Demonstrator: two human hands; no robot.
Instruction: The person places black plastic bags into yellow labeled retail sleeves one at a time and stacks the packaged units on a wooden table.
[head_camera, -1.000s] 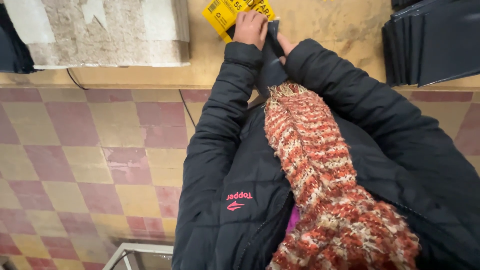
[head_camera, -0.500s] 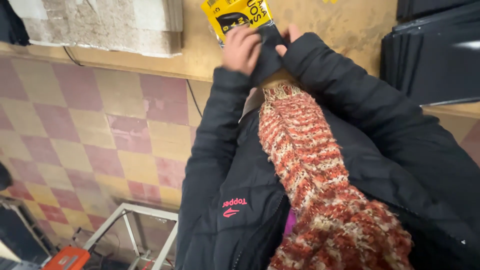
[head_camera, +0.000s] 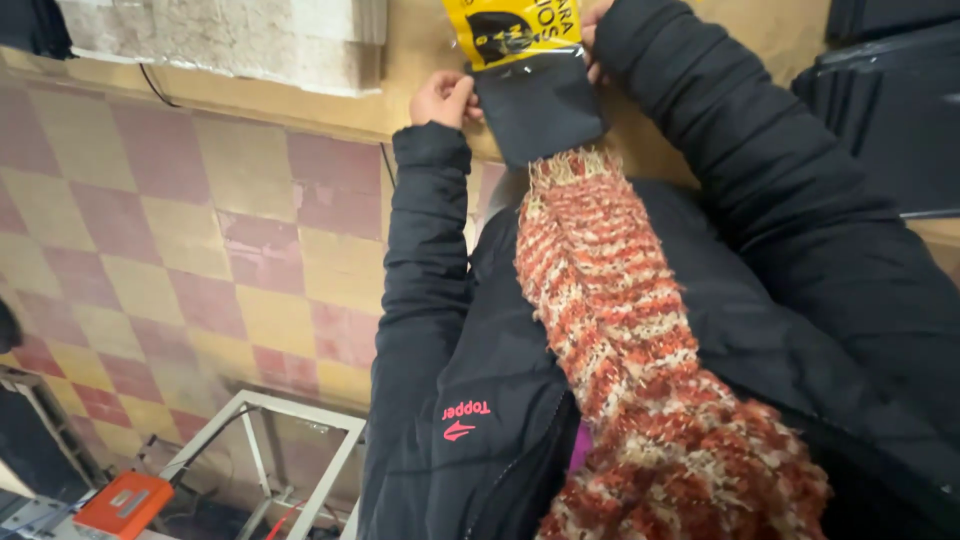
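Both hands hold a flat dark fabric piece with a glossy yellow plastic header up over the tan wooden worktop, seemingly so it hangs straight between them; the left hand has its fingers curled together, pinching the fabric's left edge; the right hand, mostly cut off, grips the header's right side, its fingers unclear; a red-and-cream knitted scarf dangles just below.
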